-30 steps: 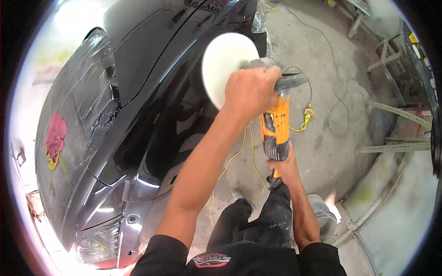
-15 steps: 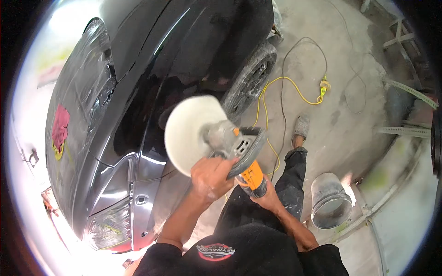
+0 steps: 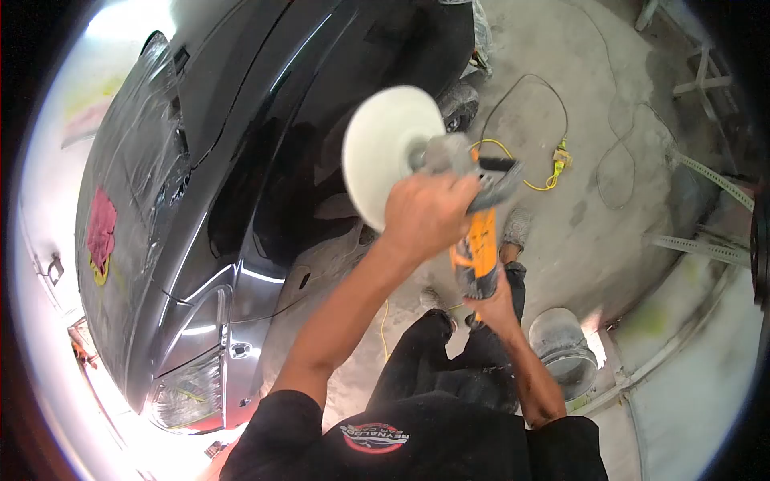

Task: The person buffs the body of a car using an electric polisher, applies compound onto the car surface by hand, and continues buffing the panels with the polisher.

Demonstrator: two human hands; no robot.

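Note:
My left hand is wrapped round the front handle of an orange and grey polisher. Lower down, my right hand grips the rear end of its body. The polisher's broad white pad is turned toward the glossy black side of a car and overlaps that panel in this view. Part of the car's wheel shows behind the tool; the rest is hidden.
A pink cloth lies on the plastic-covered car glass at the left. Yellow and dark cords with a yellow connector run over the floor. A bucket stands by my right leg, and metal strips lie at the right.
Both hands have moved the polisher forward and to the right, farther from my body. The pad now hides more of the wheel, and my grip is the same.

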